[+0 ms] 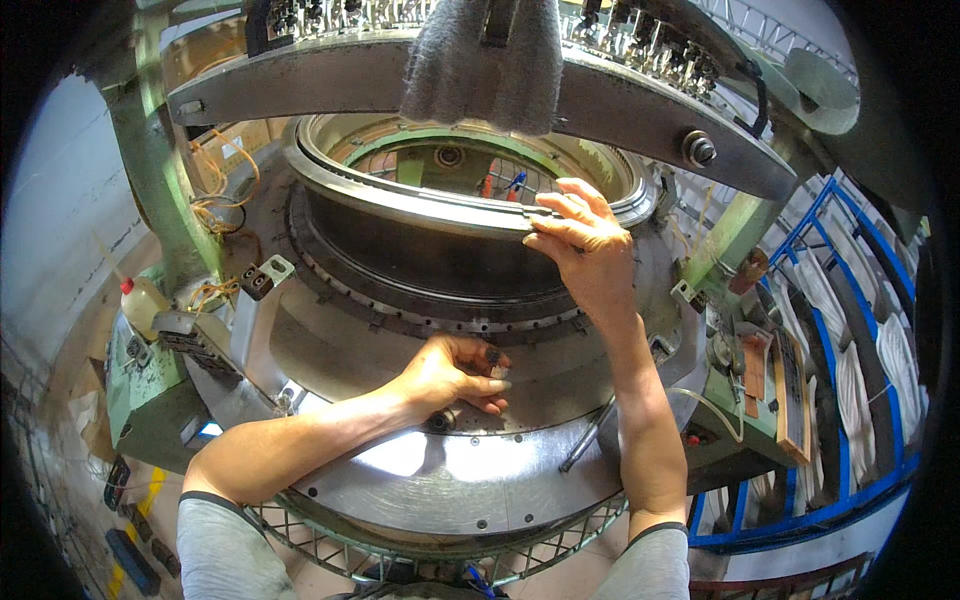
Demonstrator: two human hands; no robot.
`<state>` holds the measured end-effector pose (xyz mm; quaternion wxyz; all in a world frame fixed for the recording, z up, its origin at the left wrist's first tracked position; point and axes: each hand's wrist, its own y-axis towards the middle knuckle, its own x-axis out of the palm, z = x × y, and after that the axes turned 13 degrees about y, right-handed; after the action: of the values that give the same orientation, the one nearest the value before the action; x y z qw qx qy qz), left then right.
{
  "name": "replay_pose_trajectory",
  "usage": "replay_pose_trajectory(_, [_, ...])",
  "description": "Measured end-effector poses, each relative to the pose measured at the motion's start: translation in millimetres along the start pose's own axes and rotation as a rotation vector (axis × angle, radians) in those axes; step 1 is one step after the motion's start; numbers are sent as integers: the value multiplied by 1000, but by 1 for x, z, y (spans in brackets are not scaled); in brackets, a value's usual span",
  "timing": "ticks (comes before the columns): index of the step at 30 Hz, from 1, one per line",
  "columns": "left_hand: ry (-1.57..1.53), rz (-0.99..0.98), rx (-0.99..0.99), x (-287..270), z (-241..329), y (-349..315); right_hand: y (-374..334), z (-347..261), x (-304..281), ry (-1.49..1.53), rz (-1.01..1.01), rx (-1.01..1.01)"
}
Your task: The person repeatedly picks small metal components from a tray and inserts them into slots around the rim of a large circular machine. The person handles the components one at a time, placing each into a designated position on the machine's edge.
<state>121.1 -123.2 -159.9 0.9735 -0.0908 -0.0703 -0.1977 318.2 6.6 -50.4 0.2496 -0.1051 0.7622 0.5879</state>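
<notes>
A large round metal cylinder point(430, 265) stands on the machine's bed, topped by a bright metal ring point(430, 208). My right hand point(590, 245) reaches up to the ring's near right side, fingers over the rim and thumb outside, closed on it. A short dark strip lies along the rim at the fingertips. Lower down, my left hand point(445, 378) hovers close over the flat metal bed point(480, 475), thumb and fingers curled together. Something small, dark and pale shows at its fingertips, too small to name. A slim metal rod point(588, 437) lies on the bed near my right forearm.
A curved metal beam point(330, 75) spans above the cylinder, with a grey cloth point(485, 70) draped over it. Green posts point(165, 170) flank the machine. On the left stands a red-capped bottle point(143, 305); on the right, a blue rack point(845, 420) holds pale material.
</notes>
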Motion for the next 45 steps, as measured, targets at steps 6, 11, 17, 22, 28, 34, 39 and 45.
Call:
replay_pose_trajectory(6, [2, 7, -5, 0, 1, -1, -1, -4, 0, -83, 19, 51])
replay_pose_trajectory(11, [17, 9, 3, 0, 2, -1, 0, -9, -3, -88, -38, 108])
replay_pose_trajectory(17, [0, 15, -14, 0, 1, -1, 2, -8, -1, -68, -45, 122])
replay_pose_trajectory(22, [-13, 2, 1, 0, -1, 0, -2, -7, 2, -64, -10, 134])
replay_pose_trajectory(28, [7, 7, 2, 0, 1, -1, -4, 0, -6, -38, 11, 167])
replay_pose_trajectory(34, [2, 27, -1, 0, 5, -3, -7, 3, -10, -61, 25, 211])
replay_pose_trajectory(39, [-16, 37, 1, 0, 4, -3, -9, 4, -14, -65, 25, 201])
replay_pose_trajectory(45, [11, 34, 24, -1, 3, -2, -7, 5, -16, -66, 28, 232])
